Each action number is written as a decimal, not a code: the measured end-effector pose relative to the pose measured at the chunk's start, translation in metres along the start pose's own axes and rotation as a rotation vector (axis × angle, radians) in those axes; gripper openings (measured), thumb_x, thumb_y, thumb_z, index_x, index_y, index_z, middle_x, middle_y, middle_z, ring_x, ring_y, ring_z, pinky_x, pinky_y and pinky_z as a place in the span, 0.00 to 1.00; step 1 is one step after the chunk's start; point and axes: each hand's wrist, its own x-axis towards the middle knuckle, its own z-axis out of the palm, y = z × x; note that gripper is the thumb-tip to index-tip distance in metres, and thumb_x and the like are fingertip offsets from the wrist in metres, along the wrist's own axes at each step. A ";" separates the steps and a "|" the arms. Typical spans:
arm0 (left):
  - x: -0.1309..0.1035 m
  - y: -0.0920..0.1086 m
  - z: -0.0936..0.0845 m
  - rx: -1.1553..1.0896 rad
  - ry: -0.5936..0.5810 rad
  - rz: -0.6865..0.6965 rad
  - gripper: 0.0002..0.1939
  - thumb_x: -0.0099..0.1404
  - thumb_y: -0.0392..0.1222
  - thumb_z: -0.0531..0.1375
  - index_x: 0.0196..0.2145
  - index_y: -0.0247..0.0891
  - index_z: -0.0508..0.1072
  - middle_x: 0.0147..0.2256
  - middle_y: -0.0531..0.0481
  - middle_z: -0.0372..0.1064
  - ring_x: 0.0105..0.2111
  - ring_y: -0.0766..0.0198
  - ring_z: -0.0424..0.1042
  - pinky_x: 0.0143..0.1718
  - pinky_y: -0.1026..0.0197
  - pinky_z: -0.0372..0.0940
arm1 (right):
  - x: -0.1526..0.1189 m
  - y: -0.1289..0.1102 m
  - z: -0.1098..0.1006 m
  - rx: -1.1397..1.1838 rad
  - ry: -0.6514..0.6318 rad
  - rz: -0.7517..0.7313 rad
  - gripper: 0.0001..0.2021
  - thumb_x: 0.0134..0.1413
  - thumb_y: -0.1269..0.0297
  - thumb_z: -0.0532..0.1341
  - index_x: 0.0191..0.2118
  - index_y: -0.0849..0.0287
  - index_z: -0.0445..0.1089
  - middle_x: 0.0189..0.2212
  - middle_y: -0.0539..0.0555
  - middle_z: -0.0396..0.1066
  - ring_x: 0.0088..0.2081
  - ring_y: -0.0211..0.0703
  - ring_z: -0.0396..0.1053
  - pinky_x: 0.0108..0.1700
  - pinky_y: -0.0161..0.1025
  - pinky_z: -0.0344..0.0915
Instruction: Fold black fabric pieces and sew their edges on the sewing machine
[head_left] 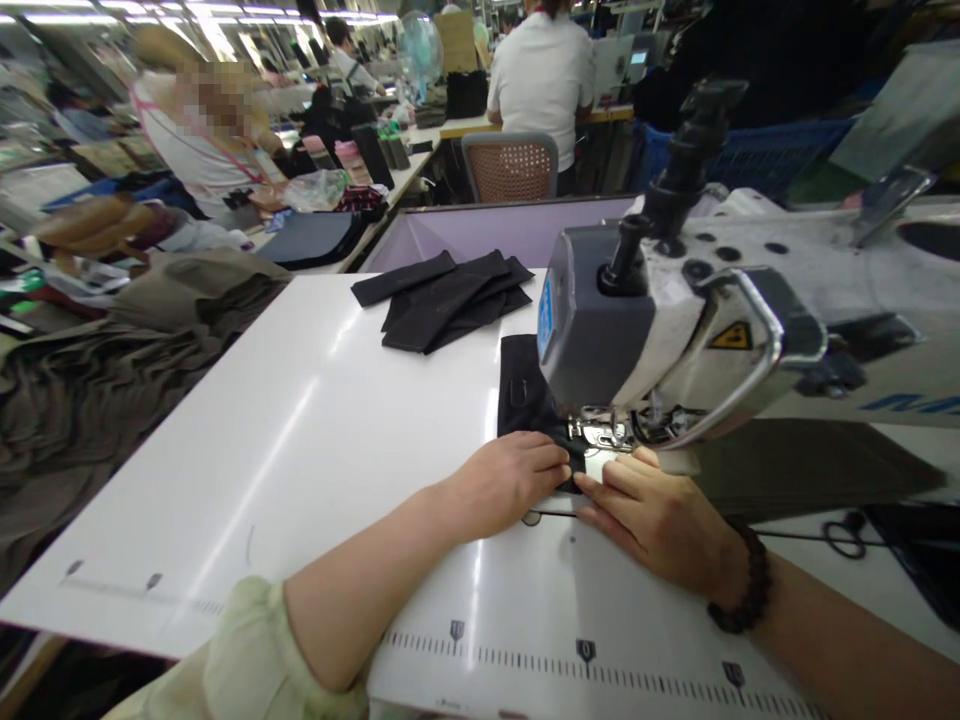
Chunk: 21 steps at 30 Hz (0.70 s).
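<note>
A black fabric piece (525, 390) lies partly under the head of the sewing machine (600, 310), beside the metal presser foot (600, 432). My left hand (510, 482) rests on the near end of this fabric, fingers bent and pressed together on it. Just right of it, at the edge of the same fabric, is my right hand (652, 510); its index finger is stretched toward the cloth while the others are bent. The fingertips of both hands are close together in front of the needle area. Behind them, several folded black strips (450, 300) lie in a loose pile.
The white table (300, 400) has a ruler scale along its front edge. Brown-grey fabric (90, 400) is stacked at the left, and more dark cloth (810, 465) lies right of the machine. Small black scissors (844, 535) rest at the right. Other people work beyond an empty chair (510, 165).
</note>
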 end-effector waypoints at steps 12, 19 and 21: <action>0.008 -0.005 0.004 0.022 0.056 -0.137 0.12 0.64 0.32 0.48 0.43 0.28 0.66 0.45 0.41 0.64 0.49 0.61 0.60 0.53 0.60 0.57 | 0.002 0.004 0.006 -0.096 -0.025 0.163 0.14 0.56 0.61 0.52 0.43 0.62 0.67 0.30 0.56 0.69 0.32 0.40 0.66 0.33 0.36 0.59; 0.011 -0.009 0.008 0.026 0.109 -0.195 0.13 0.65 0.33 0.46 0.42 0.29 0.67 0.44 0.42 0.64 0.49 0.60 0.61 0.50 0.58 0.59 | 0.002 0.004 0.007 -0.078 -0.032 0.238 0.12 0.54 0.61 0.55 0.42 0.58 0.67 0.31 0.54 0.68 0.31 0.40 0.66 0.30 0.36 0.58; 0.012 -0.009 0.009 0.027 0.110 -0.195 0.12 0.65 0.33 0.46 0.41 0.29 0.67 0.43 0.42 0.64 0.48 0.60 0.61 0.50 0.58 0.59 | 0.003 0.003 0.007 -0.077 -0.034 0.236 0.11 0.53 0.62 0.55 0.42 0.59 0.67 0.31 0.54 0.68 0.31 0.40 0.66 0.31 0.36 0.58</action>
